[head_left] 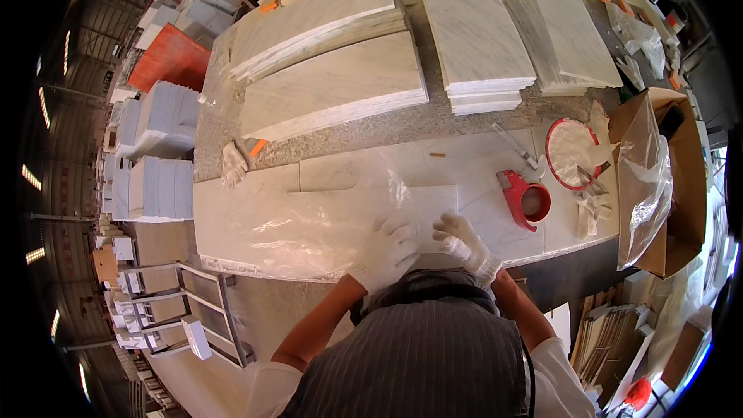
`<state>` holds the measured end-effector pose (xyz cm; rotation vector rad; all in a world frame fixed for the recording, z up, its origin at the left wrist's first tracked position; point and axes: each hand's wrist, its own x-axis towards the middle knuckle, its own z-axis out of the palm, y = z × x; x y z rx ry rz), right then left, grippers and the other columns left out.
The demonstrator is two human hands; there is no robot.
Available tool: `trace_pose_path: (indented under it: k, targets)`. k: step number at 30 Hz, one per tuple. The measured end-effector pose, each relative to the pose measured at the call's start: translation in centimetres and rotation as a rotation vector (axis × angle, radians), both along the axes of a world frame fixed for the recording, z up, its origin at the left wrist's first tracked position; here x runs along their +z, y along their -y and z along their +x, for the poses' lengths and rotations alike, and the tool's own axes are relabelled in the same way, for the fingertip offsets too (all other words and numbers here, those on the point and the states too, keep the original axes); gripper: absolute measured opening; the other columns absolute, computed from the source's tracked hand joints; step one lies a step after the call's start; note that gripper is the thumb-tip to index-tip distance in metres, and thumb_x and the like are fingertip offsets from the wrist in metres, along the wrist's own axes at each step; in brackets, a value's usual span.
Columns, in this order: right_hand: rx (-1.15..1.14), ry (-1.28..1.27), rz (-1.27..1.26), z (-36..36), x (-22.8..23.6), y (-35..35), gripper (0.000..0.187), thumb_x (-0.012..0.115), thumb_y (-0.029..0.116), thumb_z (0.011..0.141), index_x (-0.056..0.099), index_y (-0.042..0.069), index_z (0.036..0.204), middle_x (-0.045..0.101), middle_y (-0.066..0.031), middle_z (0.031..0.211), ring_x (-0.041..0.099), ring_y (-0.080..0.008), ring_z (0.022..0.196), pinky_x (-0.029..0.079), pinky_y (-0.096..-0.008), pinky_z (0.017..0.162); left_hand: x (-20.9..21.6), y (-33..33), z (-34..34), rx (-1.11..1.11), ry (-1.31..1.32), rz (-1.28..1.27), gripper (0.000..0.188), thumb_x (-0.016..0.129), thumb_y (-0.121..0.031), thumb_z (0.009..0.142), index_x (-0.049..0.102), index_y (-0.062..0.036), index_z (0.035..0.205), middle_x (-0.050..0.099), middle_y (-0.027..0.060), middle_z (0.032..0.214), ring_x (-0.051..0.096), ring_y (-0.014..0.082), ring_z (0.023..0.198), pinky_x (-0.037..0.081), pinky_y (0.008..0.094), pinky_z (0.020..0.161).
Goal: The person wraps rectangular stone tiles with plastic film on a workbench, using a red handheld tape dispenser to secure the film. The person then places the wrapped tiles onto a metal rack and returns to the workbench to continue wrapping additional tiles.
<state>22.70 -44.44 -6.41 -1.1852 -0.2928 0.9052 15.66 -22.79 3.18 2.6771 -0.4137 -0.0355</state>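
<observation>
My left hand, in a white knit glove, rests at the near side of a white marble slab. Its bent fingers are closed on a clear plastic film that lies wrinkled and shiny over the slab's left and middle. Close by on the right, my right hand, also gloved, hovers over or touches the slab with its fingers curved and apart. Nothing shows between those fingers. Further right stand a red tape dispenser and a red-rimmed round dish of pale paste.
Stacked marble slabs lie across the far table. A spare glove and an orange piece sit at left. At right are a utility knife, another glove and a cardboard box with plastic. A metal rack stands near left.
</observation>
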Motion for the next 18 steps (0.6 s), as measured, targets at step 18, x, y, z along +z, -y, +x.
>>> trace_pose_path:
  k: [18]
  targets:
    - [-0.267, -0.235, -0.170, 6.0, 1.7, -10.3, 0.023, 0.067, 0.024, 0.090, 0.065, 0.003, 0.098, 0.059, 0.0017, 0.075, 0.048, -0.0068, 0.065, 0.041, -0.0259, 0.062, 1.5, -3.4, -2.3, 0.458, -0.385, -0.050, 0.023, 0.056, -0.026, 0.092, 0.066, -0.0069, 0.102, 0.067, 0.0172, 0.090, 0.063, 0.0357, 0.084, 0.051, 0.0427, 0.082]
